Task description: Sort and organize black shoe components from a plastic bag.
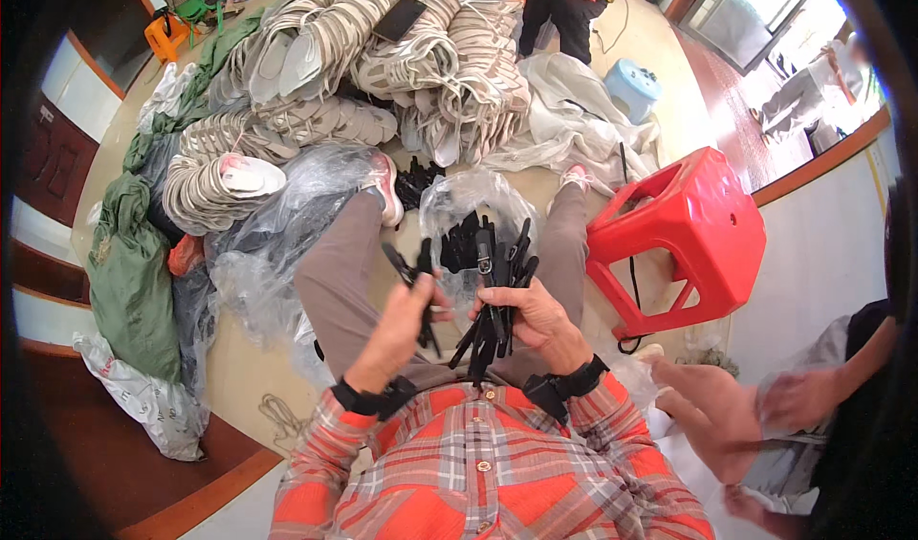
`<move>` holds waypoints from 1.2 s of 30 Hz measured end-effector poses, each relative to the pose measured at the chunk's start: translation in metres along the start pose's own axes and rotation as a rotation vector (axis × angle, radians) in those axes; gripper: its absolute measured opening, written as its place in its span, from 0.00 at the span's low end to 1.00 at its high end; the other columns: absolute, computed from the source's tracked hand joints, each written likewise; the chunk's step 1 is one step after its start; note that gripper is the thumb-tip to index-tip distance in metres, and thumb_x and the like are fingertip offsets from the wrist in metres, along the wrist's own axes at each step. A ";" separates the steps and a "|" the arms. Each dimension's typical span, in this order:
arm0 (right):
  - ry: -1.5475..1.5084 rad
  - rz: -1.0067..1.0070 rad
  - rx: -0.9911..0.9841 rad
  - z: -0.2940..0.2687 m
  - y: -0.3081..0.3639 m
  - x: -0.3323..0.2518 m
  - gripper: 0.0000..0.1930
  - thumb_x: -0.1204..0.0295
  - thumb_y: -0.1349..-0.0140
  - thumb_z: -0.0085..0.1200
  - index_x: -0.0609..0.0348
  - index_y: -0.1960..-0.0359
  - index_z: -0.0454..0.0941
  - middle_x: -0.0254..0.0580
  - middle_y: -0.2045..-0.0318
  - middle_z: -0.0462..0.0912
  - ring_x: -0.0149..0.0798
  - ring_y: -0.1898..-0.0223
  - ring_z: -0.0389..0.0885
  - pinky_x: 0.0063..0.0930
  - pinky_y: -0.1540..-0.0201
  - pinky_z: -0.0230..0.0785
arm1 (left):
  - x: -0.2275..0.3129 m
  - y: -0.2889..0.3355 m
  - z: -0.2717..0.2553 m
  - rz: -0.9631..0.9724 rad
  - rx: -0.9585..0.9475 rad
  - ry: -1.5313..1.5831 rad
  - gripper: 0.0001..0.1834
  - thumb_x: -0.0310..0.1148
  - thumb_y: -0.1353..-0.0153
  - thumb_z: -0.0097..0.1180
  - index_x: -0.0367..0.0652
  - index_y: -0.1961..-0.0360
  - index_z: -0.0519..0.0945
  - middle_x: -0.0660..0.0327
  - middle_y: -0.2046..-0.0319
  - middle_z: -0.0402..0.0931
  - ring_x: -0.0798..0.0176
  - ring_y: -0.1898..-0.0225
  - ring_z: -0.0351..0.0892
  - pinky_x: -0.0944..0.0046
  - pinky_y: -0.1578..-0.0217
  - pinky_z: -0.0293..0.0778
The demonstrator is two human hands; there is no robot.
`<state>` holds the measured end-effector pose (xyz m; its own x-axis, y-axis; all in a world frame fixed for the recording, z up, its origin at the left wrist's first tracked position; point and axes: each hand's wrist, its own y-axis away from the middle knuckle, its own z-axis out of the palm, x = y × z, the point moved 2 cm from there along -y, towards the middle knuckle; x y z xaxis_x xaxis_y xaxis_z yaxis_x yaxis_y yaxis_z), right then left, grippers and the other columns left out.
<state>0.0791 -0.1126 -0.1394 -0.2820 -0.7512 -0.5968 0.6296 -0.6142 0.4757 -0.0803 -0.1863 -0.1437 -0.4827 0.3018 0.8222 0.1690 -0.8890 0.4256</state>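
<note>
My right hand (535, 322) is closed around a bunch of black buckle straps (490, 334), and a silver buckle (485, 265) shows at the top. To its left, my left hand (394, 328) grips a few more black straps (409, 270); motion blurs them a little. Both hands are above my lap, a short way apart. Just beyond them, between my legs, a clear plastic bag (497, 188) sits open with more black straps (459, 243) inside. Another heap of black straps (418, 182) lies on the floor by my left shoe.
Bundled beige shoe parts (325, 47) are piled ahead, a black phone (400, 19) on top. A red plastic stool (684, 239) stands at my right, a light-blue stool (633, 88) farther off. Green sacks (134, 272) and clear plastic sheeting (277, 234) lie left. Another person's arm (813, 396) reaches in at right.
</note>
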 end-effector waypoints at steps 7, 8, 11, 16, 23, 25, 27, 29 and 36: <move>-0.007 -0.058 0.095 0.023 0.004 0.029 0.11 0.83 0.53 0.57 0.66 0.65 0.74 0.39 0.71 0.79 0.32 0.71 0.78 0.26 0.69 0.73 | -0.031 0.013 0.028 0.143 -0.072 -0.107 0.20 0.29 0.48 0.59 0.34 0.55 0.70 0.64 0.64 0.73 0.71 0.63 0.71 0.69 0.63 0.69; 0.057 -0.077 0.107 0.021 0.006 0.030 0.12 0.82 0.53 0.58 0.66 0.65 0.74 0.38 0.71 0.79 0.31 0.72 0.78 0.25 0.69 0.72 | -0.024 0.014 0.030 0.108 -0.145 -0.141 0.19 0.29 0.48 0.60 0.34 0.56 0.71 0.64 0.65 0.74 0.71 0.64 0.71 0.69 0.63 0.70; 0.284 -0.093 0.082 0.016 0.010 0.031 0.17 0.77 0.55 0.62 0.65 0.62 0.73 0.39 0.66 0.77 0.32 0.67 0.76 0.25 0.63 0.70 | -0.029 0.021 0.025 0.062 -0.202 -0.138 0.17 0.27 0.50 0.60 0.33 0.58 0.73 0.63 0.67 0.75 0.70 0.64 0.73 0.69 0.64 0.71; 0.650 -0.417 0.143 0.011 0.018 0.029 0.31 0.72 0.56 0.64 0.65 0.51 0.63 0.43 0.55 0.68 0.33 0.54 0.68 0.26 0.52 0.63 | -0.029 0.032 0.029 -0.170 -0.333 -0.092 0.20 0.20 0.51 0.57 0.35 0.55 0.71 0.62 0.64 0.74 0.69 0.64 0.74 0.68 0.63 0.74; 0.611 -0.412 0.002 0.007 0.023 0.032 0.26 0.69 0.46 0.55 0.65 0.47 0.61 0.42 0.58 0.71 0.35 0.54 0.68 0.29 0.50 0.61 | -0.028 0.041 0.043 -0.210 -0.271 0.064 0.12 0.18 0.52 0.56 0.37 0.64 0.72 0.64 0.76 0.74 0.68 0.76 0.75 0.70 0.75 0.72; 0.751 -0.484 -0.033 0.001 0.021 0.032 0.26 0.67 0.43 0.52 0.65 0.46 0.60 0.43 0.58 0.71 0.37 0.54 0.68 0.30 0.48 0.60 | -0.035 0.038 0.032 -0.253 -0.271 0.060 0.15 0.19 0.52 0.57 0.38 0.62 0.71 0.64 0.74 0.73 0.68 0.73 0.74 0.69 0.74 0.71; 0.670 -0.391 -0.129 -0.001 0.018 0.034 0.27 0.63 0.40 0.47 0.65 0.43 0.57 0.46 0.55 0.71 0.41 0.52 0.67 0.32 0.46 0.57 | -0.042 0.036 0.029 -0.295 -0.270 0.058 0.17 0.19 0.53 0.57 0.38 0.60 0.71 0.63 0.72 0.73 0.68 0.71 0.74 0.68 0.72 0.71; 0.684 -0.404 -0.103 -0.012 0.013 0.044 0.27 0.63 0.38 0.44 0.64 0.41 0.55 0.44 0.53 0.70 0.39 0.50 0.67 0.31 0.45 0.56 | -0.044 0.036 0.032 -0.191 -0.198 0.117 0.10 0.20 0.51 0.57 0.39 0.66 0.73 0.65 0.76 0.73 0.72 0.78 0.71 0.72 0.76 0.69; 0.589 -0.455 0.099 -0.004 0.018 0.012 0.12 0.69 0.37 0.46 0.66 0.60 0.76 0.37 0.60 0.76 0.29 0.59 0.73 0.23 0.55 0.65 | -0.029 0.034 0.027 -0.247 -0.105 0.091 0.11 0.21 0.50 0.57 0.38 0.63 0.74 0.61 0.72 0.76 0.71 0.78 0.70 0.72 0.77 0.67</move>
<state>0.0896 -0.1317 -0.1407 -0.0469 -0.1817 -0.9822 0.4675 -0.8730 0.1392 -0.0373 -0.2165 -0.1430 -0.5739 0.4863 0.6589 -0.0515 -0.8245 0.5636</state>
